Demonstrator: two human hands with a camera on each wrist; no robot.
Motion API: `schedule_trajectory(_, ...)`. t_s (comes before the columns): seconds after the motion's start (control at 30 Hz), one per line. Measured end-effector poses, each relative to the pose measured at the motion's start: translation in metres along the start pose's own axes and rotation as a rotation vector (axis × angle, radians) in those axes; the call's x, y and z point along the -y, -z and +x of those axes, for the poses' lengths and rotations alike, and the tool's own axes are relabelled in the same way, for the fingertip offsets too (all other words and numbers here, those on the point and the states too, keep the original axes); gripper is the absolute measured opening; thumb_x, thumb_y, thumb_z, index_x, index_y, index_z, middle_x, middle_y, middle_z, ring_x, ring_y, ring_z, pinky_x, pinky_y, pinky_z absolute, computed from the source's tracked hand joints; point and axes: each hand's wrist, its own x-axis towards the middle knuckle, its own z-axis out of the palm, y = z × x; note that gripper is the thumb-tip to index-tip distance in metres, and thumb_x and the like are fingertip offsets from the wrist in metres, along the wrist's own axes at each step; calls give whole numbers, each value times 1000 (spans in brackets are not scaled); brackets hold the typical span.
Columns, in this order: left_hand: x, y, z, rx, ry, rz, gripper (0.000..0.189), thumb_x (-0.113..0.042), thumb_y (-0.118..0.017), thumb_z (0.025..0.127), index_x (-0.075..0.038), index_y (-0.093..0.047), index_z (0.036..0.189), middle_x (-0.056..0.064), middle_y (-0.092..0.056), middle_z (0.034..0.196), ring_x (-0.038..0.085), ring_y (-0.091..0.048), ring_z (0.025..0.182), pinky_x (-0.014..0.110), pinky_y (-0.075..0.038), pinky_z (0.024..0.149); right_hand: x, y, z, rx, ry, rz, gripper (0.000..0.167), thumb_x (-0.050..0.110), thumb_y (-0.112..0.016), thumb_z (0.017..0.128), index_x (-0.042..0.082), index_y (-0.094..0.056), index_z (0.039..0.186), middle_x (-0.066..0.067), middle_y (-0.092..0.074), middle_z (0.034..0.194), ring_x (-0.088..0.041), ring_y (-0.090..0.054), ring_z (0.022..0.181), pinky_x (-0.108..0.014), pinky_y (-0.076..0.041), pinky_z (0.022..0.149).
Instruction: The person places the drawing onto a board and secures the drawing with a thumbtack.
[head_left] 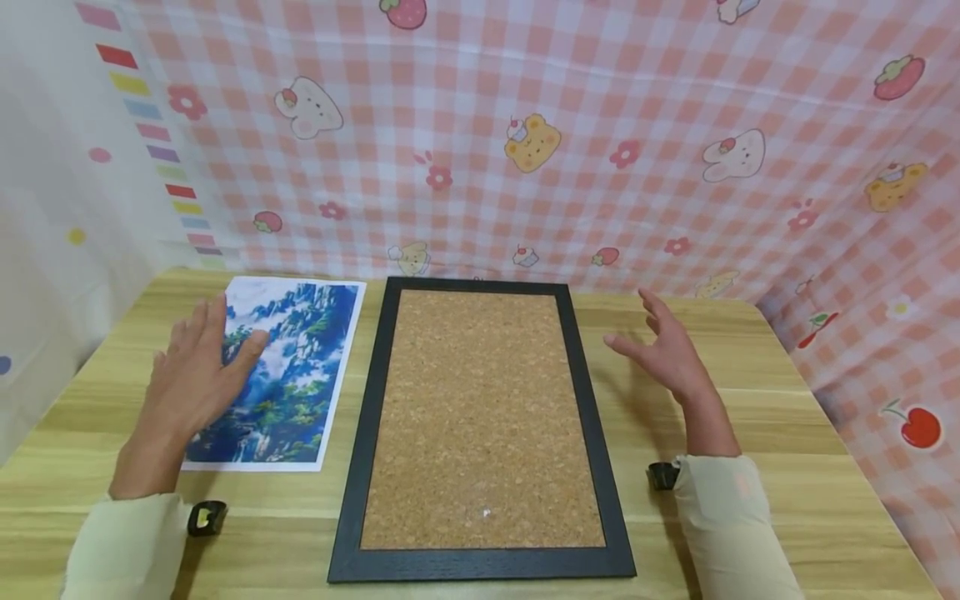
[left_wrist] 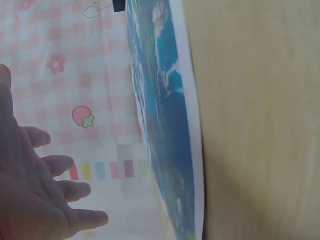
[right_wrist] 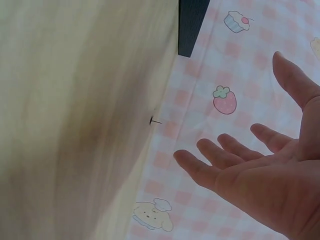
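A blue landscape print (head_left: 300, 400) with a white border lies flat on the left of the table. My left hand (head_left: 191, 375) hovers over its left side, fingers extended and nothing held; the left wrist view shows the hand (left_wrist: 40, 185) with the print (left_wrist: 167, 115) beyond it. In the middle lies a black frame (head_left: 371, 417) around a cork panel (head_left: 483, 417). To the right of the frame, my right hand (head_left: 667, 346) is raised above the table with thumb spread. Its palm (right_wrist: 275, 185) faces the camera in the right wrist view, holding nothing.
The wooden table (head_left: 765, 467) backs onto a pink checked curtain (head_left: 465, 100) with cartoon prints. A white curtain (head_left: 60, 208) hangs on the left. A small thin dark object (right_wrist: 152, 120) shows near the table's edge in the right wrist view.
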Motion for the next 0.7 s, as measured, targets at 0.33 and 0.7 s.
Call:
schedule_trajectory(0.33, 6, 3, 1, -85, 145, -8, 106, -68, -44, 97, 1, 6, 160, 34, 3, 162, 57, 1, 146, 80, -5, 106, -6, 0, 0, -26, -30, 93, 97, 32, -74, 94, 19, -9, 165, -12, -10, 169, -41, -16, 152, -66, -28, 112)
schedule_trajectory(0.7, 20, 13, 0, -53, 360, 21, 122, -77, -51, 88, -2, 14, 158, 38, -3, 160, 62, -15, 141, 82, -24, 97, -13, 2, 1, -23, -34, 182, 93, 30, -71, 97, 20, -9, 165, -13, -8, 169, -39, -14, 152, -63, -26, 114)
